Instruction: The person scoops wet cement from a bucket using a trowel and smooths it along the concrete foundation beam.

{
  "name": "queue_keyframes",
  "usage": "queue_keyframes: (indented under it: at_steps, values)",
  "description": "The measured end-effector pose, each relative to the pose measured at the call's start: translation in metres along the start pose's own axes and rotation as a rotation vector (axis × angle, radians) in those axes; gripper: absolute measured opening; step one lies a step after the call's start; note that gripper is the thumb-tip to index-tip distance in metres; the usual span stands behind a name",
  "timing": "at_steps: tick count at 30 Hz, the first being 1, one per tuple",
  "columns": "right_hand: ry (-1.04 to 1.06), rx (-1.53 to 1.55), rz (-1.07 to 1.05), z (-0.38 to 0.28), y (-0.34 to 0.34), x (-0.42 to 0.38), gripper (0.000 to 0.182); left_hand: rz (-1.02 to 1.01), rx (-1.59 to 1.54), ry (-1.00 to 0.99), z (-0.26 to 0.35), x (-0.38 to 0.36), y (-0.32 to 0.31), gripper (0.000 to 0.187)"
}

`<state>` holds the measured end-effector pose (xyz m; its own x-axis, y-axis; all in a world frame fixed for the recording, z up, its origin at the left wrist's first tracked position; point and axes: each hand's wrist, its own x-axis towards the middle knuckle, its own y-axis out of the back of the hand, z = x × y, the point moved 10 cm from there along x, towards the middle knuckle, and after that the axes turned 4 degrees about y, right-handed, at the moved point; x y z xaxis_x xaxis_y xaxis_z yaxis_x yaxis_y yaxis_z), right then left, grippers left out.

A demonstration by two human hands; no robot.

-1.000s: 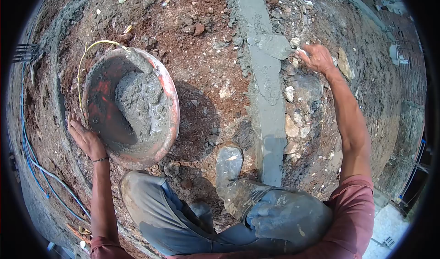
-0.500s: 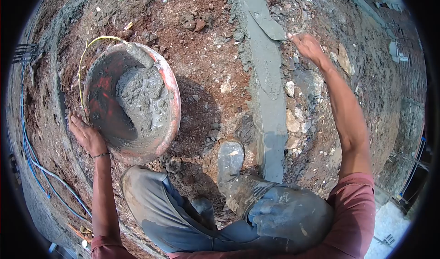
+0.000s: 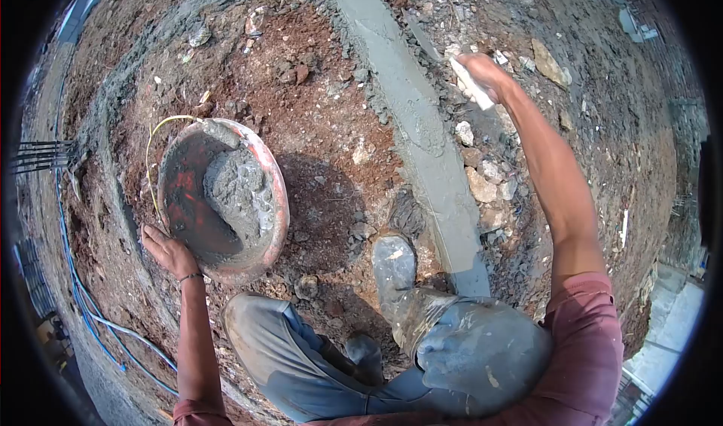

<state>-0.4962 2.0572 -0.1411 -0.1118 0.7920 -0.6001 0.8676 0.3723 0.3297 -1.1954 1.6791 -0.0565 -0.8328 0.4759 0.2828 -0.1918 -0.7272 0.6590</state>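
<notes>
A trowel is in my right hand point(image 3: 486, 79), the fingers wrapped round its white handle point(image 3: 473, 85). Its blade point(image 3: 422, 36), seen nearly edge-on, points up and left at the right border of a strip of wet grey mortar point(image 3: 403, 87). My left hand point(image 3: 172, 253) lies against the lower left rim of a round mortar bucket point(image 3: 280, 200), fingers stretched out along its outside. Grey mortar point(image 3: 239, 189) is heaped inside the reddish, smeared bucket. A thin yellow handle point(image 3: 156, 136) loops over the bucket's left side.
My boot point(image 3: 394, 260) stands close to the strip's left side. Loose stones point(image 3: 482, 185) lie along its right. Blue hoses point(image 3: 79, 290) run down the left, below protruding steel bars point(image 3: 41, 157). Rough reddish soil point(image 3: 331, 125) lies between bucket and strip.
The trowel blade has come off the strip's surface and turned on edge to its right, exposing the white handle. My left hand stays at the bucket rim; the whole view has shifted.
</notes>
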Motion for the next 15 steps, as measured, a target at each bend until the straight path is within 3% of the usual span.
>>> queue_keyframes:
  at_steps: [2,5,7,11,13,15]
  values:
    - [0.047,-0.066,0.095,-0.024,0.008,0.047,0.045,-0.018,-0.005,0.001,0.001,0.002,-0.002,0.064]
    - [-0.014,-0.084,0.031,-0.056,-0.007,0.045,0.045,-0.03,-0.011,0.011,0.004,0.001,-0.002,0.064]
    - [-0.023,-0.269,0.013,-0.055,-0.014,0.037,0.043,-0.046,0.033,0.027,0.008,-0.004,-0.003,0.066]
    - [-0.015,-0.236,0.082,0.001,-0.019,0.01,0.054,-0.079,0.016,0.074,-0.002,0.001,-0.006,0.07]
    - [-0.171,-0.194,-0.063,0.022,-0.027,-0.042,0.063,-0.082,0.064,0.055,0.017,-0.009,-0.005,0.07]
    - [-0.075,-0.16,0.006,0.063,-0.022,-0.056,0.067,-0.104,-0.067,0.112,0.019,-0.013,-0.008,0.069]
